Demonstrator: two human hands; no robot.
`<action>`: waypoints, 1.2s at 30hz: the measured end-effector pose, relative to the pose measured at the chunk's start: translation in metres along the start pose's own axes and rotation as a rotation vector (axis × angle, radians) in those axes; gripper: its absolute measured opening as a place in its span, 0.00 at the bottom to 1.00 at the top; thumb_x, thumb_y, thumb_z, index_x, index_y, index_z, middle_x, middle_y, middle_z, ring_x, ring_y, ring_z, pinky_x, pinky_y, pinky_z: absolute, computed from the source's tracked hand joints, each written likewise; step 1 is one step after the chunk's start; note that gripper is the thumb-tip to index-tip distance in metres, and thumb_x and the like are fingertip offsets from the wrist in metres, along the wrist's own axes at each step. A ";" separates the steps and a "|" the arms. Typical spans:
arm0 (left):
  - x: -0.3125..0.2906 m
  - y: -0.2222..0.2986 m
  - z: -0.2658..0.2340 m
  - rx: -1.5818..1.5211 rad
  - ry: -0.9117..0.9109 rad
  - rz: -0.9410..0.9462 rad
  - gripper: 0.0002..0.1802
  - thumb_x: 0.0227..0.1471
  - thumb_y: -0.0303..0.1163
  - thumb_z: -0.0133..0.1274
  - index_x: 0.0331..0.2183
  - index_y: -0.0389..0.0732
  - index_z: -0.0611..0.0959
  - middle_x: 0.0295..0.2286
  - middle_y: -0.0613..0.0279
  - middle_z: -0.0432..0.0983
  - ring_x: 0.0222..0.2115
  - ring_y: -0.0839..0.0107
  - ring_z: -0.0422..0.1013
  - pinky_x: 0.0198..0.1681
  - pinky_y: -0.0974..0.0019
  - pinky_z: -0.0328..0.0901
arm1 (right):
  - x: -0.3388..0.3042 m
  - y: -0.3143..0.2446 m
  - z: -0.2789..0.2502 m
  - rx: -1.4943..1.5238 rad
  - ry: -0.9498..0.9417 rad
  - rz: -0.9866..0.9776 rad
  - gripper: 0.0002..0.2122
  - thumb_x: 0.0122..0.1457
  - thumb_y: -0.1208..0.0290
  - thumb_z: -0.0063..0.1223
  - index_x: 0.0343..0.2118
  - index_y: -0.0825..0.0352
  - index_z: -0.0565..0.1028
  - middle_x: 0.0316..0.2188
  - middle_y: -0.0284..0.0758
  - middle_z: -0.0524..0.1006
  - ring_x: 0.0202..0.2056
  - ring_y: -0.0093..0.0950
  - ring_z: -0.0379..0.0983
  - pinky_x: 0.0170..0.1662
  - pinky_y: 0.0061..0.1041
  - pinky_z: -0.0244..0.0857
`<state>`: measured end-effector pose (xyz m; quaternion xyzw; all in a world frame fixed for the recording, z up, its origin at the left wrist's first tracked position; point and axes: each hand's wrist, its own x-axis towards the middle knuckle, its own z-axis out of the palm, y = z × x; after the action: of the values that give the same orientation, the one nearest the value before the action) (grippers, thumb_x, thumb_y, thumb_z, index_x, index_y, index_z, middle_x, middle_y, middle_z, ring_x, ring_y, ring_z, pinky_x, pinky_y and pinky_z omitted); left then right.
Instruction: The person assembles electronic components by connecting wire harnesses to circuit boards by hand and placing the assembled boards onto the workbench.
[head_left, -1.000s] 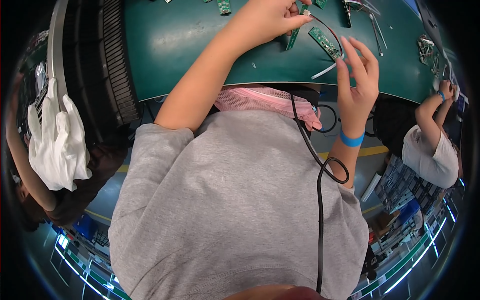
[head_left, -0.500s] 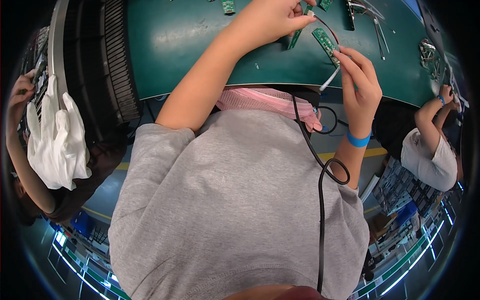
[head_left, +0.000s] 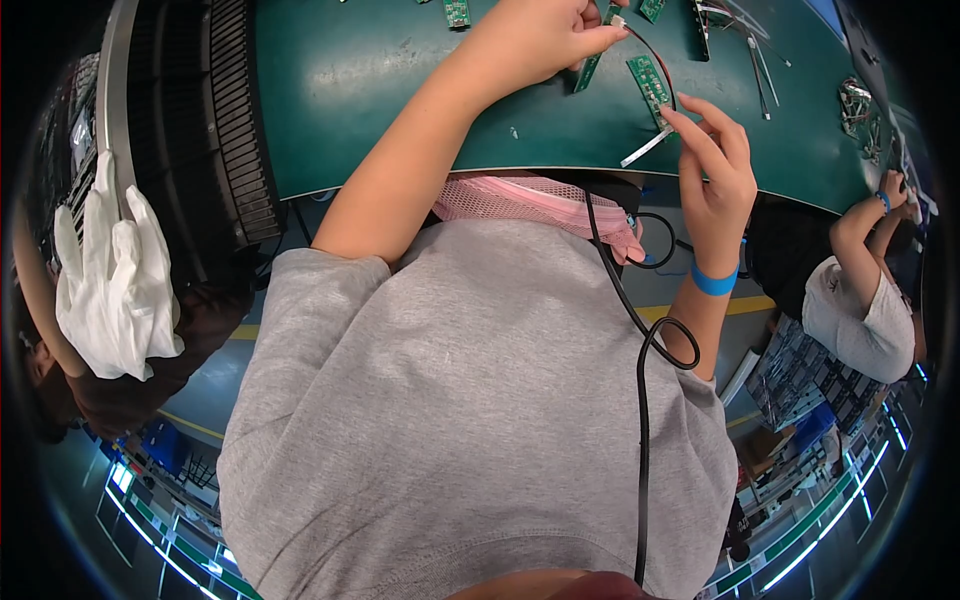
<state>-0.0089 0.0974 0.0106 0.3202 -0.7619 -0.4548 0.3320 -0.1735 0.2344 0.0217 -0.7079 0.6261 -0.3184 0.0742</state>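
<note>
My left hand [head_left: 560, 45] is closed on a narrow green circuit board [head_left: 588, 72], gripping it at the top edge of the view. A small white connector [head_left: 618, 21] sits by the thumb tip. From it a thin red and black cable [head_left: 658, 58] curves down to my right hand [head_left: 715, 165], whose fingertips pinch the cable's lower part. A slim white strip [head_left: 645, 149] sticks out beside these fingertips; how it joins the cable is hidden. Just left of the right fingertips, a second green circuit board [head_left: 647, 85] lies on the green table [head_left: 400, 120].
More circuit boards [head_left: 457, 12] lie at the far edge. Cable ties [head_left: 762, 75] and a tangle of wires [head_left: 855, 105] are on the right. White gloves [head_left: 118, 270] hang at the left by a black ribbed rack [head_left: 235, 130]. Other people's arms [head_left: 860, 225] show at both sides.
The white strip has swung left and lies flatter. My right hand has shifted slightly left. The board in my left hand has risen a little. At far left, another person's hand has left the view.
</note>
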 end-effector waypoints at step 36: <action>0.000 0.008 -0.002 -0.401 -0.185 -0.197 0.09 0.48 0.25 0.50 0.34 0.37 0.71 0.15 0.68 0.67 0.12 0.83 0.65 0.12 0.80 0.56 | 0.003 -0.001 0.005 0.734 0.151 0.455 0.07 0.55 0.75 0.47 0.30 0.74 0.74 0.17 0.28 0.69 0.21 0.17 0.60 0.26 0.13 0.54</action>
<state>-0.0084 0.0996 0.0190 0.2779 -0.6486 -0.6544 0.2718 -0.1694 0.2306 0.0193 -0.4533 0.6153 -0.5461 0.3430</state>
